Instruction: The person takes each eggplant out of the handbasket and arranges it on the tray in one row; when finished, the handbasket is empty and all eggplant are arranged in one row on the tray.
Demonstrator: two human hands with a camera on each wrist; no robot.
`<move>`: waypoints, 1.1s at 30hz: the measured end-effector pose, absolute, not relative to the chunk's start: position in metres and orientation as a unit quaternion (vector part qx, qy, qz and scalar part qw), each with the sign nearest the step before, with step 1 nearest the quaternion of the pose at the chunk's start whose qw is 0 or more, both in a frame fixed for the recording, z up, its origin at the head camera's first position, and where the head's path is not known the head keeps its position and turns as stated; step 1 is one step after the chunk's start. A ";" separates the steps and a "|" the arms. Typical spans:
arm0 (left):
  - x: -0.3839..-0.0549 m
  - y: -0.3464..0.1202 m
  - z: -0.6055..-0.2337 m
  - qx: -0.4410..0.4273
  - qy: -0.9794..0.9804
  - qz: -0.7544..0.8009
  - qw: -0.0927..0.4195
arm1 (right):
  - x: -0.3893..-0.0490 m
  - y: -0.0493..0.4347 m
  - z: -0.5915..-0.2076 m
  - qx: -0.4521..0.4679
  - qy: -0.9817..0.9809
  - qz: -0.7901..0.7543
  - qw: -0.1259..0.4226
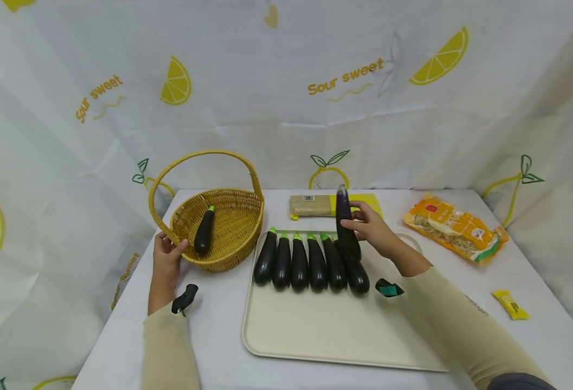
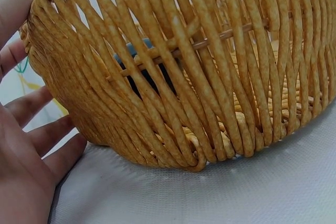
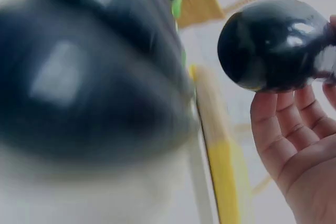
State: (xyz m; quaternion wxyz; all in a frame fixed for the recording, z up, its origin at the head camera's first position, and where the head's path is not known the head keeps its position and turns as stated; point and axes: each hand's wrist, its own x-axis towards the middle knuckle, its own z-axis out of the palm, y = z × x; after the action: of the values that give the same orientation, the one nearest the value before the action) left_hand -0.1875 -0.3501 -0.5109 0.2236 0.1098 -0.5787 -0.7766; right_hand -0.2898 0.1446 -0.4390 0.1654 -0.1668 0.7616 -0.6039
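My right hand (image 1: pixel 371 230) holds an eggplant (image 1: pixel 343 214) above the right end of a row of eggplants. In the right wrist view the fingers (image 3: pixel 289 114) curl against that eggplant (image 3: pixel 273 45), rounded end toward the camera. Several dark eggplants with green stems (image 1: pixel 300 265) lie side by side on a beige tray (image 1: pixel 315 330). At the left stands a wicker basket (image 1: pixel 237 216) with a tall handle, and one eggplant (image 1: pixel 205 230) lies inside it. My left hand (image 1: pixel 166 260) grips the basket's near-left rim, thumb over the edge and fingers along the outside wall.
A noodle pack (image 1: pixel 310 206) with a yellow end lies behind the tray. To the right rests an orange bag of dried food (image 1: pixel 454 227), with a small yellow packet (image 1: pixel 510 304) nearer me. A white patterned curtain (image 1: pixel 276 135) hangs behind the table.
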 end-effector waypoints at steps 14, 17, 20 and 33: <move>-0.186 -0.349 -0.511 0.126 -0.588 -0.768 0.222 | -0.253 0.206 -0.487 -0.114 0.842 -0.498 0.173; -0.186 -0.348 -0.511 0.124 -0.582 -0.771 0.227 | -0.250 0.204 -0.488 -0.118 0.851 -0.485 0.166; -0.186 -0.348 -0.512 0.124 -0.578 -0.773 0.232 | -0.251 0.201 -0.486 -0.124 0.855 -0.476 0.165; -0.185 -0.347 -0.513 0.115 -0.572 -0.776 0.238 | -0.285 0.118 -0.440 -0.195 0.853 -0.468 0.123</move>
State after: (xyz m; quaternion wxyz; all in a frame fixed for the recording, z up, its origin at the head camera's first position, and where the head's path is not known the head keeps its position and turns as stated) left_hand -0.1855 -0.3470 -0.5127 0.2376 0.1145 -0.5724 -0.7763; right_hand -0.2847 0.1179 -0.4400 0.1233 -0.1945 0.8530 -0.4683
